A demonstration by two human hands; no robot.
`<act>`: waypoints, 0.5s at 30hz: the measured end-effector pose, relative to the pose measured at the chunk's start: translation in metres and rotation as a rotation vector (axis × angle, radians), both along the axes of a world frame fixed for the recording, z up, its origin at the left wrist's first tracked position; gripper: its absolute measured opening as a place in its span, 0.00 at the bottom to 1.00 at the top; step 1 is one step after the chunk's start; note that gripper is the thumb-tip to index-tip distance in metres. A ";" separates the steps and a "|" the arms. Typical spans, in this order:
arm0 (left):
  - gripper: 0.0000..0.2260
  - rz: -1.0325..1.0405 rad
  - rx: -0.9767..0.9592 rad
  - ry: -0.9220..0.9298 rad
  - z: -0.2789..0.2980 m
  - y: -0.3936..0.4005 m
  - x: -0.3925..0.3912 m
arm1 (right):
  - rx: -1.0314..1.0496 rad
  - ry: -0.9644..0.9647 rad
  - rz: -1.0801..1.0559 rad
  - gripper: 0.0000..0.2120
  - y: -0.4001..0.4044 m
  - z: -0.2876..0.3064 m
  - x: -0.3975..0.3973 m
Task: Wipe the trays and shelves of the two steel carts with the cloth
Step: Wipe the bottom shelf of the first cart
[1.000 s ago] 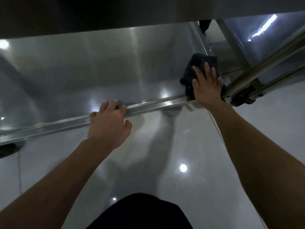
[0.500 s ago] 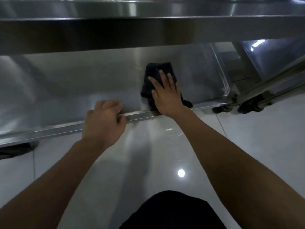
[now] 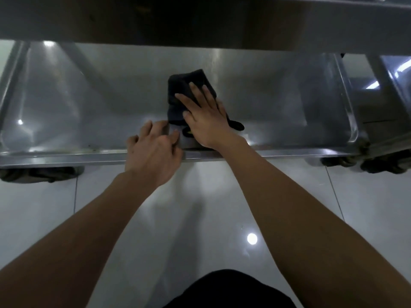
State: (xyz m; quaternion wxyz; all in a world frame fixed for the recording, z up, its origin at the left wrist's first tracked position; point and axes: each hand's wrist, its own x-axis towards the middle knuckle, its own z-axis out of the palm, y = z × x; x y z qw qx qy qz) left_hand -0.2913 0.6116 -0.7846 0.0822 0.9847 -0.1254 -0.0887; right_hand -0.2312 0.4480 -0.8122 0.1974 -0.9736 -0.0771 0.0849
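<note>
My right hand [image 3: 205, 114] lay flat, fingers straight, pressing the dark cloth [image 3: 184, 92] onto the lower shelf [image 3: 89, 103]; cloth showed beyond my fingertips. My left hand [image 3: 153, 152], fingers loosely curled, rested on the front rim.

No readable text, labels, brands, numbers or signs anywhere in the head view. Steel surfaces show only glare and reflections, the dark cloth [image 3: 186, 94] carries no legible marking, and a small yellowish spot at its near edge is too small and blurred to tell what it is.
</note>
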 end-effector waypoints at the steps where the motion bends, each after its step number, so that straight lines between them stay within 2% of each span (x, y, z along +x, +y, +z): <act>1: 0.15 0.016 0.020 0.003 0.002 -0.006 0.002 | 0.005 0.000 -0.024 0.24 -0.006 0.000 0.000; 4: 0.14 0.025 0.027 -0.017 0.012 -0.034 0.005 | 0.013 -0.005 -0.128 0.24 -0.038 0.002 -0.006; 9: 0.16 -0.187 -0.079 0.008 0.007 -0.105 -0.013 | -0.031 -0.027 -0.298 0.24 -0.139 -0.003 -0.021; 12: 0.15 -0.172 0.001 -0.002 -0.001 -0.126 -0.016 | -0.066 -0.047 -0.405 0.24 -0.205 -0.007 -0.034; 15: 0.13 -0.149 -0.011 0.002 -0.004 -0.132 -0.015 | -0.090 -0.030 -0.543 0.24 -0.266 -0.006 -0.049</act>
